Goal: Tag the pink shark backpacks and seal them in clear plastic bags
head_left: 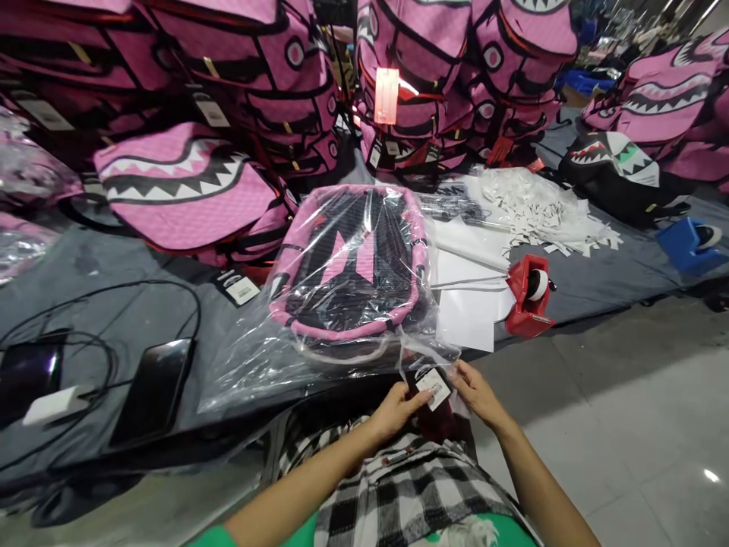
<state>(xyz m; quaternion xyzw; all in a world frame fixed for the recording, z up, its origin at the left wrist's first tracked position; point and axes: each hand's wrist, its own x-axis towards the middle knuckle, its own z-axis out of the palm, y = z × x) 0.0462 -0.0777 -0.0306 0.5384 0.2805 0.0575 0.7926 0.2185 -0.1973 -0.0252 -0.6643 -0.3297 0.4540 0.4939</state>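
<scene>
A pink and black backpack (353, 258) lies back side up inside a clear plastic bag (244, 372) at the table's front edge. Its hang tag (433, 387), black with a white barcode label, hangs over that edge. My left hand (402, 410) pinches the tag between thumb and fingers. Just to the right, my right hand (474, 387) has its fingers closed on the edge of the plastic bag beside the tag. White paper sheets (467, 311) and a red tape dispenser (529, 296) are close to the backpack's right side.
Another pink backpack (182, 190) with a shark-mouth print lies to the left. Stacked pink backpacks (285, 99) line the back. A phone (153, 391) and cables occupy the left front. White paper pieces (547, 213), a black backpack (620, 182) and a blue tape dispenser (689, 247) are rightward.
</scene>
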